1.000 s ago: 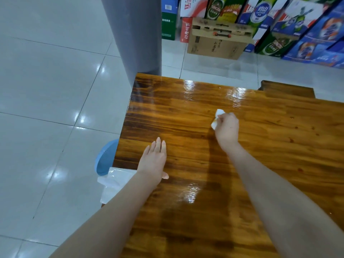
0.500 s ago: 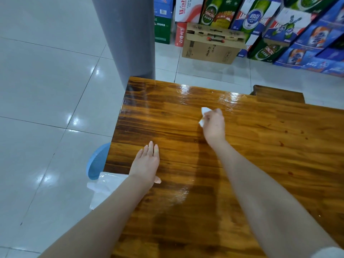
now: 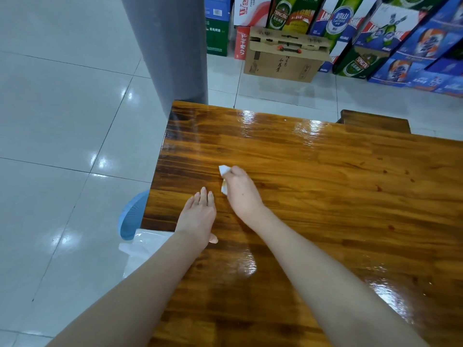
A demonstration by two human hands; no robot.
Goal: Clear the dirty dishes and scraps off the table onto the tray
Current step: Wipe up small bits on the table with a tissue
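Near the left end of the table [image 3: 325, 196], a little in from its edge: one wad of white tissue [image 3: 223, 170], crumpled, pressed to the wood under the right hand [image 3: 241, 196]. The fingers are curled down over it, with only two white corners showing past the knuckles. That grip suits wiping or gathering crumbs rather than lifting, I'd say.

Just beside it, nearer the table's corner: left hand [image 3: 200, 216], palm down, fingers straight and together, thumb out to the side, holding nothing. It is likely a brace while the other arm works, or a stop for anything swept toward the edge; I can't tell which.

Tabletop: varnished wood, glossy, with streaks of glare at the far side and nearer me. I can make out no dishes or scraps on the part in view, and no tray is in view either. By that, the clearing looks mostly done and this is the wipe-down.

Below the left edge, on the floor: blue bin [image 3: 131, 216], with a white plastic liner [image 3: 142, 249] spilling over its rim. It is set close under the corner, handy for dropping the tissue in.

Beyond: wooden bench [image 3: 373, 120] at the far side; grey pillar [image 3: 170, 46] by the far-left corner; brown cardboard box [image 3: 285, 58] and stacked beer cartons [image 3: 375, 33] behind.
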